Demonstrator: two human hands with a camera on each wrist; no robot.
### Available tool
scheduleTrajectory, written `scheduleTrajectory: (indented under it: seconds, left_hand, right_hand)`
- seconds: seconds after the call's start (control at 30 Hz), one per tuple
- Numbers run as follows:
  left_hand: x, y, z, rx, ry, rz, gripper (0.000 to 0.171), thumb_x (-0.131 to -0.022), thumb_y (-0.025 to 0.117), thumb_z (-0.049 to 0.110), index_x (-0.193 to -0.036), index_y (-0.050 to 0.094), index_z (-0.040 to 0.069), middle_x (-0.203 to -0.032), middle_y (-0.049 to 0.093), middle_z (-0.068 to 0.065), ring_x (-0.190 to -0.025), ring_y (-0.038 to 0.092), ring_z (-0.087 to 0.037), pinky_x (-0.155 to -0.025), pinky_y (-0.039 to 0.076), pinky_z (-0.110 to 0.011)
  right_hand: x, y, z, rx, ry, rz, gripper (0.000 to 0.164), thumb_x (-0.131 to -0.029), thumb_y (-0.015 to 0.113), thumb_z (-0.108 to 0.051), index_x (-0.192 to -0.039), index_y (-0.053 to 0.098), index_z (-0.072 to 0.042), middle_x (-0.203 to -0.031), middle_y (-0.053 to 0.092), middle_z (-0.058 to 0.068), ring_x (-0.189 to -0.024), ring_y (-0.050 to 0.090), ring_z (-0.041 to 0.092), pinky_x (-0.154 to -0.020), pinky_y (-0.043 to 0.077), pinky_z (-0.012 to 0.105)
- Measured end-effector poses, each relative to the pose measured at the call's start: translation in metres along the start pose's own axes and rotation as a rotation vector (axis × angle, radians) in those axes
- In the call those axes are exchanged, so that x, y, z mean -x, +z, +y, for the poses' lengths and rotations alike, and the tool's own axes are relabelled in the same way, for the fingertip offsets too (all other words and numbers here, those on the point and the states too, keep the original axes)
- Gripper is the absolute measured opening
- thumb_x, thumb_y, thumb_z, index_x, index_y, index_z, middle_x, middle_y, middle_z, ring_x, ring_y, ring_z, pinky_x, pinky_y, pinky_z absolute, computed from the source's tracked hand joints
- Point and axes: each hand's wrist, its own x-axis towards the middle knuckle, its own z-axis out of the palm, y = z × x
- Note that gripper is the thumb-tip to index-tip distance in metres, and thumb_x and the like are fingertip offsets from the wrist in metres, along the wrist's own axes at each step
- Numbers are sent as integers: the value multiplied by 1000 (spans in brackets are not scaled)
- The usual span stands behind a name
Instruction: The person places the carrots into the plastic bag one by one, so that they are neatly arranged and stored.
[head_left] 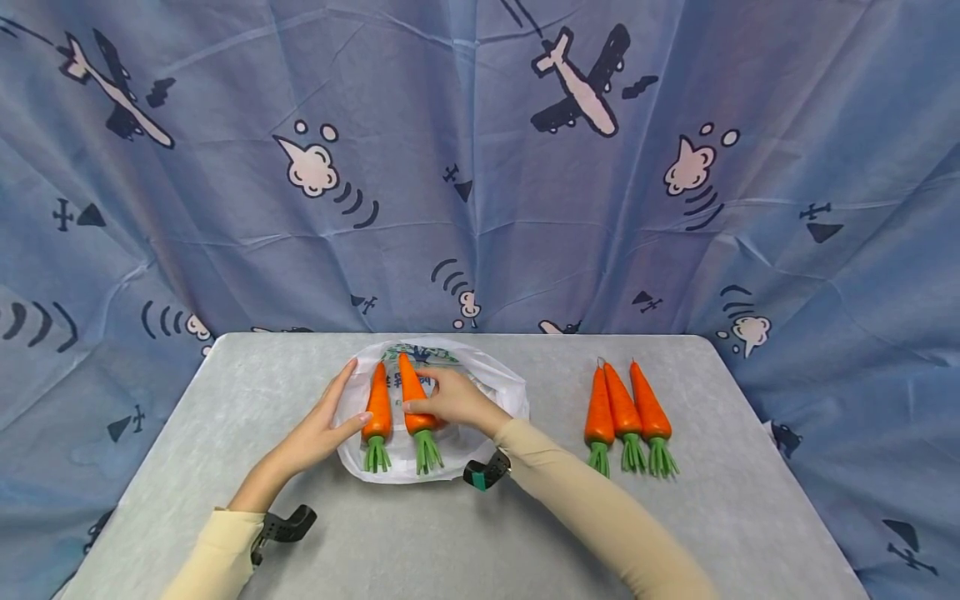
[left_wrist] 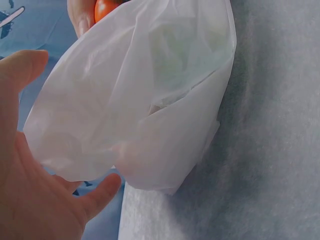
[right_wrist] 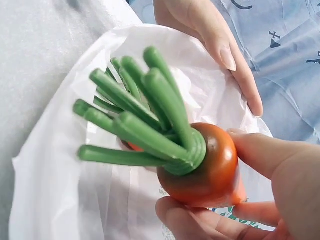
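A white plastic bag (head_left: 495, 375) with printed lettering lies spread open on the grey table. My right hand (head_left: 459, 402) pinches an orange carrot (head_left: 412, 388) with green stalks over the bag; in the right wrist view, thumb and fingers grip the carrot's thick end (right_wrist: 220, 155). A second carrot (head_left: 379, 404) lies in the bag to its left. My left hand (head_left: 318, 433) is at the bag's left side, fingers extended along the rim and thumb reaching toward the second carrot. From the left wrist, that hand (left_wrist: 45, 190) appears spread beside the bag's outer wall (left_wrist: 100, 115).
Three more carrots (head_left: 622, 404) lie side by side on the table (head_left: 750, 517), right of the bag, with their green stalks toward me. A blue curtain (head_left: 480, 167) with airplane prints hangs behind the table's far edge.
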Motion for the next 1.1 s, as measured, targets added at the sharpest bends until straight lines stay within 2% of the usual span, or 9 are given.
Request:
scheduleTrajectory:
  seconds: [0.37, 0.47, 0.57, 0.7, 0.8, 0.87, 0.93, 1.03, 1.1]
  left_hand:
    - [-1, 0, 2, 1, 5, -1, 88, -98, 62, 33, -161, 2, 24, -168, 3, -18, -152, 9, -46, -117, 13, -72]
    - [-1, 0, 2, -1, 7, -2, 88, -98, 62, 33, -161, 2, 25, -168, 3, -17, -152, 9, -46, -118, 13, -71]
    - [-2, 1, 2, 1, 6, -3, 88, -98, 62, 33, -161, 2, 26, -168, 3, -17, -153, 9, -46, -118, 13, -72]
    - [-2, 0, 2, 8, 10, -3, 87, -98, 62, 33, -161, 2, 26, -168, 3, -17, -153, 8, -46, -117, 13, -72]
    - [-2, 0, 2, 6, 13, -2, 87, -98, 62, 33, -161, 2, 26, -168, 3, -17, -153, 9, -46, -117, 13, -72]
    - [-2, 1, 2, 4, 15, -3, 87, -98, 62, 33, -161, 2, 26, -168, 3, -17, -152, 9, -46, -117, 13, -73]
    - [-2, 1, 1, 3, 16, -4, 87, -98, 61, 33, -161, 2, 25, -168, 3, -17, -152, 9, -46, -117, 14, -73]
    - [-2, 1, 1, 4, 20, -2, 87, -98, 61, 32, -161, 3, 24, -168, 4, -17, -152, 10, -47, -116, 14, -73]
    - [-1, 1, 1, 3, 23, 0, 87, -98, 62, 32, -161, 3, 23, -168, 4, -17, -152, 10, -47, -116, 14, -73]
  right_hand:
    - [-11, 6, -3, -78, 34, 3, 74, -83, 78, -37, -146, 49, -11, -66, 57, -1, -52, 54, 10, -55, 54, 27]
    - [-13, 9, -1, -99, 46, 4, 74, -83, 78, -36, -146, 49, -10, -77, 66, 6, -53, 55, 10, -54, 55, 27]
    - [-17, 12, 0, -90, 49, 12, 73, -83, 78, -36, -145, 50, -10, -97, 72, 12, -56, 57, 11, -57, 55, 26]
    - [-20, 16, 2, -45, 37, 24, 70, -84, 77, -38, -144, 52, -11, -120, 70, 13, -64, 56, 10, -73, 54, 27]
    - [-22, 20, 5, -41, 33, 29, 70, -84, 77, -39, -144, 53, -12, -124, 69, 12, -65, 55, 10, -79, 51, 27]
    - [-22, 22, 6, -65, 40, 26, 71, -84, 77, -38, -144, 52, -12, -119, 71, 13, -63, 55, 10, -75, 53, 28]
    - [-22, 25, 7, -109, 52, 13, 72, -84, 77, -37, -145, 50, -12, -109, 72, 15, -57, 56, 11, -67, 56, 29]
    - [-22, 28, 8, -151, 61, -3, 72, -85, 77, -36, -146, 48, -12, -104, 72, 16, -51, 57, 12, -56, 57, 31]
    - [-22, 30, 9, -158, 61, -8, 72, -85, 77, -36, -146, 48, -11, -105, 72, 16, -49, 57, 13, -53, 57, 33]
